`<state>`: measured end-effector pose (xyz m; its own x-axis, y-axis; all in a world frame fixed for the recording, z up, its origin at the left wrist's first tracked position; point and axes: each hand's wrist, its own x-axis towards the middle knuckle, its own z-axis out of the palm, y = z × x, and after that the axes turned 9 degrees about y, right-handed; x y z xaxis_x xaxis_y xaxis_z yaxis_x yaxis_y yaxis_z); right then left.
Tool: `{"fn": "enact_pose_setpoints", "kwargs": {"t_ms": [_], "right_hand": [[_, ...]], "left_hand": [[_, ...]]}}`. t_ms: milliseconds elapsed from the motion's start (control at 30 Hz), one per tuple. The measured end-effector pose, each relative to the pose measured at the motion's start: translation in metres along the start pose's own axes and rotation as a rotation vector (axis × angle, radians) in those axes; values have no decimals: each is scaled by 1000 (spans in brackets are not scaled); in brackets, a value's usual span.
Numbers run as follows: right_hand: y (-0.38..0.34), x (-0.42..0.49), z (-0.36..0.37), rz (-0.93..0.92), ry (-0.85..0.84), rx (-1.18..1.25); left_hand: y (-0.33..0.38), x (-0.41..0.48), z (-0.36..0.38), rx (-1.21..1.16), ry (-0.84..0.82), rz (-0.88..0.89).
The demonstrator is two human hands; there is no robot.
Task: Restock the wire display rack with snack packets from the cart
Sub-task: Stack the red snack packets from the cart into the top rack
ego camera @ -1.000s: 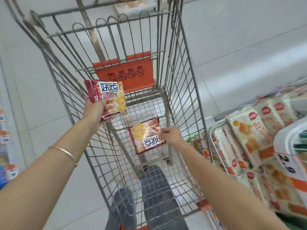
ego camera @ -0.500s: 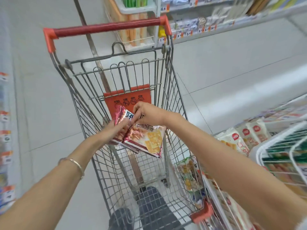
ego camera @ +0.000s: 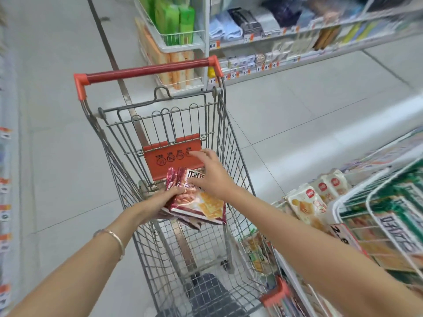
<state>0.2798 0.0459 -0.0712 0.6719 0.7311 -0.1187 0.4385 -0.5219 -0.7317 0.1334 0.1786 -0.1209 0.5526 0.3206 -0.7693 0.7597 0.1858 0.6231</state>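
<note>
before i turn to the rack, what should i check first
1. Left hand grips the snack packets: ok.
2. Right hand open and holding nothing: ok.
3. Packets squared into one neat stack: not ok, they are fanned out.
4. Packets lifted off the floor of the cart: ok.
5. Free slot in the wire display rack: cannot tell, only its edge shows.
</note>
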Motion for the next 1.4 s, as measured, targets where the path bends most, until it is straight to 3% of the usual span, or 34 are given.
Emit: {"fn": "enact_pose_setpoints", "kwargs": {"t_ms": [67,100,133,200,267,567,767,1167,1400], "right_hand": [[15,-8,-3,168,219,-32],[22,-12,-7,316,226,33],[29,-16,-9,480,144,192],[36,-24,-16,765,-186,653],[33,-37,-26,847,-302,964],[-24,-91,-98,613,15,1020],[-78,-171,-199,420,303,1009],[-121,-442,-397,180,989,774],[-78,-572,-485,0,1136,793]], "left_hand": [[0,-6,9,-114,17,-11],[1,-8,11,-163,21,-7],[3,-10,11,-219,13,-11],[11,-16,11,-299,-30,-63],[23,-24,8,-288,-87,-95],[125,-113,37,33,-49,315],[185,-201,84,16,-70,659],[265,-429,308,43,-536,1118],[277,-521,451,182,-646,1350]]}}
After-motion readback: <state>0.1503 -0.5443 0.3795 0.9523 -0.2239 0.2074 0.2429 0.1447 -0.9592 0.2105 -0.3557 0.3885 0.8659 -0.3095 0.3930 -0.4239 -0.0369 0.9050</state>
